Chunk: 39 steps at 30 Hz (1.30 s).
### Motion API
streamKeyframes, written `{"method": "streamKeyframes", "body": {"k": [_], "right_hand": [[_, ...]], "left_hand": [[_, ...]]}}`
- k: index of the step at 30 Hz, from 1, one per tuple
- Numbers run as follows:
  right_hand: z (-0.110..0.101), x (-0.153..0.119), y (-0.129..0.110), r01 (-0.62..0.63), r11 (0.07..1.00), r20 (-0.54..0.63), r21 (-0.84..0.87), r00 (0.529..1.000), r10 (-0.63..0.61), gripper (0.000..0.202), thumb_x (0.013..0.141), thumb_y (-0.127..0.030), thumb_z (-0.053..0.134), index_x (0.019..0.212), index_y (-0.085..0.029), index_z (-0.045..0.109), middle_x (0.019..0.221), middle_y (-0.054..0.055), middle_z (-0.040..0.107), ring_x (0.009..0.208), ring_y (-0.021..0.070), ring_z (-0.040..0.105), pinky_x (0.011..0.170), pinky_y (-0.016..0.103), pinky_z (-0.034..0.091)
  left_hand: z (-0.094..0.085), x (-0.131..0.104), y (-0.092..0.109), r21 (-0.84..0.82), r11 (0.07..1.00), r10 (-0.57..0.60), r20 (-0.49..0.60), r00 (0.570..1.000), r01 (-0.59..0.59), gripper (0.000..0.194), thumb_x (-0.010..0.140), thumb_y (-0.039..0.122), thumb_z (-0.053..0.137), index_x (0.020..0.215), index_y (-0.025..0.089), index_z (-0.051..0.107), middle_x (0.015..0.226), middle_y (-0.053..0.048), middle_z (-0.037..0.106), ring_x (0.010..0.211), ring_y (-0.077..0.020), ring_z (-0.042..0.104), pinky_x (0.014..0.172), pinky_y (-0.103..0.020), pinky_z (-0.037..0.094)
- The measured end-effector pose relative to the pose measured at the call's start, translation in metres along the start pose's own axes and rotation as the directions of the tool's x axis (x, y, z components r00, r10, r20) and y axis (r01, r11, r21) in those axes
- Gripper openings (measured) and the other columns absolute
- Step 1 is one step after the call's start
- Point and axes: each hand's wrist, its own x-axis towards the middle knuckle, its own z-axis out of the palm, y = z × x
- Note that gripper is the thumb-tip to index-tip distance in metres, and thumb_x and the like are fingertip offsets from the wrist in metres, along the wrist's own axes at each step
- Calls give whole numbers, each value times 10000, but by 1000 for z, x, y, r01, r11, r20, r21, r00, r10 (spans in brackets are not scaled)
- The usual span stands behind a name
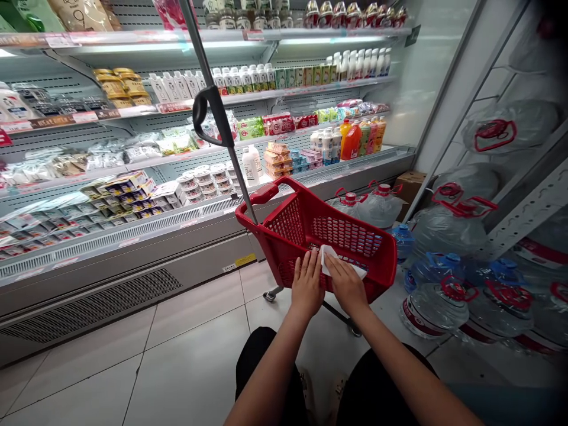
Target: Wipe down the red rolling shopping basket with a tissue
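A red plastic shopping cart [346, 234] with perforated basket walls stands in front of me, a tall grey pole with a black handle [215, 115] rising at its left end. My left hand [307, 283] lies flat with fingers stretched on the near side of the basket. Over the near rim, my right hand [347, 284] presses a white cloth [327, 255] under its outstretched fingers. The two hands are side by side, close to each other. Part of the cloth is hidden beneath the right hand.
A refrigerated display shelf [199, 222] with cartons, cups and bottles runs behind the cart and to the left. Large water bottles [437, 307] with red handles stand on the floor and a rack at the right. Tiled floor [195, 361] lies at the front left.
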Motion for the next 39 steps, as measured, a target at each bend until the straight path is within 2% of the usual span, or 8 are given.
{"method": "streamKeyframes", "body": {"k": [5,13,16,22,26,33,36,39], "right_hand": [[7,7,0,-4,997,6,72,1000,3,672,928,-62,379,1590,-172,397,1458,126,626,1286,269,599,1118,451,451],[-12,-50,22,-77,996,7,43,997,77,650,961,-64,345,1601,-169,365,1438,123,639,1280,255,612,1096,434,480],[-12,-54,11,-59,998,17,31,998,58,669,952,-57,364,1612,-164,347,1439,127,641,1270,248,629,1085,421,498],[8,-24,-27,-9,995,8,102,1000,8,719,932,-24,345,1636,-162,286,1457,141,628,1295,228,637,1057,390,540],[6,-26,-38,31,995,17,96,999,-33,756,931,-4,344,1659,-164,214,1503,139,588,1310,227,627,1068,384,536],[-21,-61,1,208,975,83,72,973,-214,828,897,46,329,1663,-245,213,1555,58,545,1383,198,561,1187,433,444],[-29,-68,26,162,986,77,47,983,-165,836,894,46,309,1662,-268,211,1573,38,525,1428,193,514,1197,445,432],[-30,-70,27,92,995,50,28,994,-93,828,897,37,299,1665,-258,201,1584,46,510,1461,202,475,1207,455,420]], "left_hand": [[1,-3,-7,20,1000,5,4,1000,-5,912,853,178,507,1671,133,105,1746,-65,107,1612,-219,119,1324,-436,163],[5,9,-40,-13,998,-67,9,998,67,934,814,198,558,1649,82,155,1740,-142,123,1610,-247,120,1316,-445,163],[4,8,-41,-5,995,-102,40,994,103,958,795,199,566,1647,66,148,1732,-160,151,1606,-256,149,1317,-473,148],[7,-15,-15,-19,1000,24,16,1000,-24,854,880,192,478,1663,132,143,1739,-81,161,1610,-200,126,1322,-458,143],[6,-19,-18,5,1000,11,18,1000,-11,794,922,185,441,1661,133,154,1737,-78,169,1606,-188,141,1318,-439,175],[-2,-10,-44,33,999,-41,47,998,40,856,838,132,488,1649,131,214,1716,-83,251,1593,-194,214,1324,-456,169],[-6,-8,-48,38,998,-57,53,997,55,833,852,123,472,1649,168,237,1704,-66,287,1580,-191,256,1325,-464,161],[-7,-10,-39,46,996,-75,44,996,73,829,872,143,468,1658,157,205,1697,-94,301,1577,-209,267,1324,-475,148]]}}
